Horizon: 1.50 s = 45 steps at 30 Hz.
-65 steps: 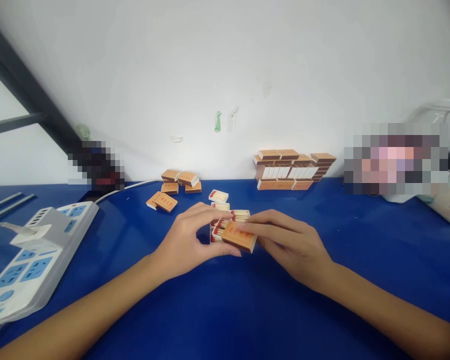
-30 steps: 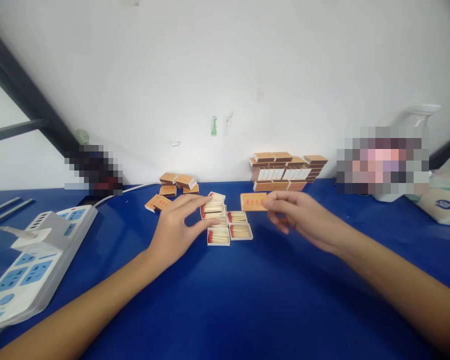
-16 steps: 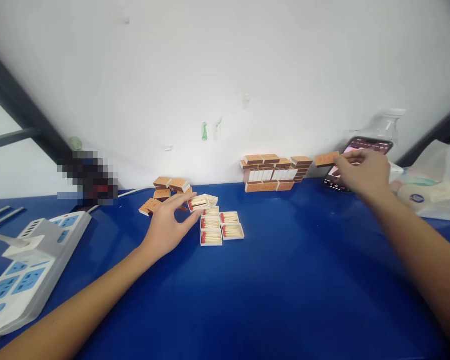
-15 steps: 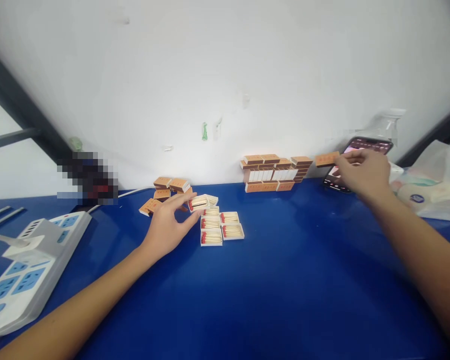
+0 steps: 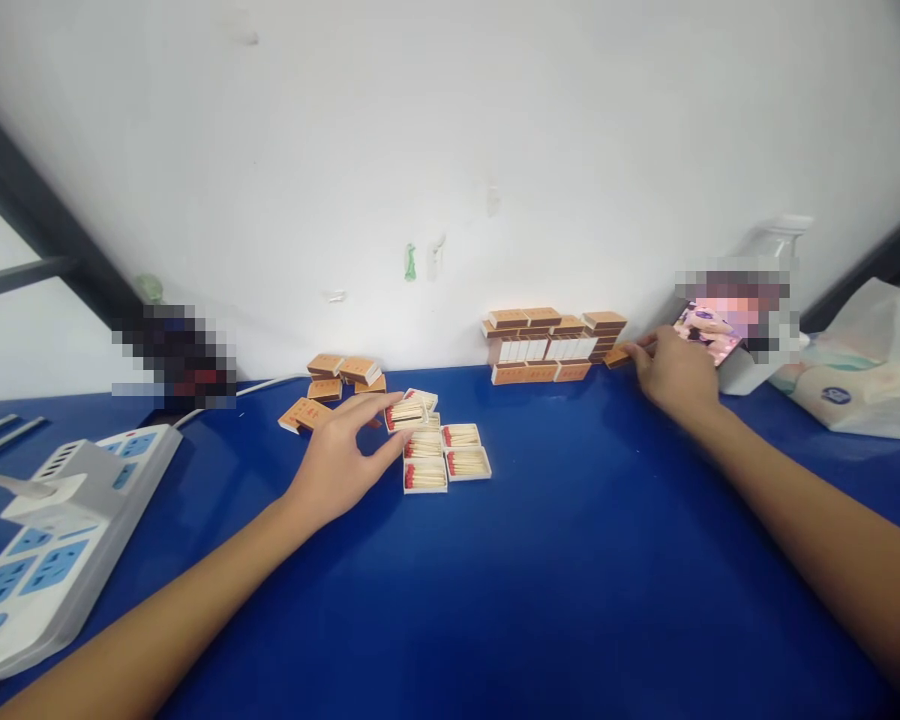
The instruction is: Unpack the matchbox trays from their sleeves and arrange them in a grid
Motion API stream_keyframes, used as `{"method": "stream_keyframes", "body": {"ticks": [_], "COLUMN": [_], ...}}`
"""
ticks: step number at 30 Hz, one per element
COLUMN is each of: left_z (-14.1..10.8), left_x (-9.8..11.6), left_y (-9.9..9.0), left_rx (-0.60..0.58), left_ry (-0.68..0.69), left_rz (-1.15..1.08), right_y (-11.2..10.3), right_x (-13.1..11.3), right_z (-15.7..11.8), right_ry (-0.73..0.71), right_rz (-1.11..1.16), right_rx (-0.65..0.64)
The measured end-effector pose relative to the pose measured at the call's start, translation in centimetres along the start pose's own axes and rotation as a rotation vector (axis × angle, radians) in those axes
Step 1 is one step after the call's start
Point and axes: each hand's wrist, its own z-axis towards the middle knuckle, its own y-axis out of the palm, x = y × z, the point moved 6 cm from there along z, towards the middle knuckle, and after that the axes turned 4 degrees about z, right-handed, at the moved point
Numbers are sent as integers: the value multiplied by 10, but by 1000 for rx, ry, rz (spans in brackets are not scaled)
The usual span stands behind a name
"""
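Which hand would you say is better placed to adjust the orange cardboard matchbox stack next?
Probably the right hand, holding an orange cardboard sleeve by the stack; the left hand holds a white matchstick tray.

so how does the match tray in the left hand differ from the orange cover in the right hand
The match tray is white and shows red-tipped matches; the orange cover shows none. The tray is in the left hand by other open trays; the cover is beside the right end of the stacked matchboxes. The tray's open top is in plain view; the cover is partly hidden by the right hand. Both are hand-held matchbox parts.
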Motion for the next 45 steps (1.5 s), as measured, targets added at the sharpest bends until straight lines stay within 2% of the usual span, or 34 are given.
{"method": "stream_keyframes", "body": {"ticks": [4, 10, 22, 28, 35, 38, 42, 45], "left_z": [-1, -2, -3, -4, -4, -4, -4, -4], "left_x": [1, 2, 7, 10, 10, 11, 11, 11], "left_y": [2, 2, 3, 4, 4, 4, 5, 5], "left_rx": [-25, -35, -36, -38, -39, -38, -47, -49], "left_ry": [4, 16, 72, 95, 108, 110, 107, 113], "left_rz": [-26, -26, -30, -25, -27, -43, -41, -41], "right_y": [3, 11, 13, 12, 14, 9, -6, -10], "right_x": [2, 1, -15, -16, -13, -11, -13, -16], "right_z": [1, -1, -5, -4, -1, 6, 10, 7], "right_ry": [-2, -58, -193, -279, -282, -299, -355, -379], "right_rz": [-194, -351, -533, -564, -560, -564, -532, -491], "right_rx": [-25, -67, 31, 65, 88, 85, 182, 244]}}
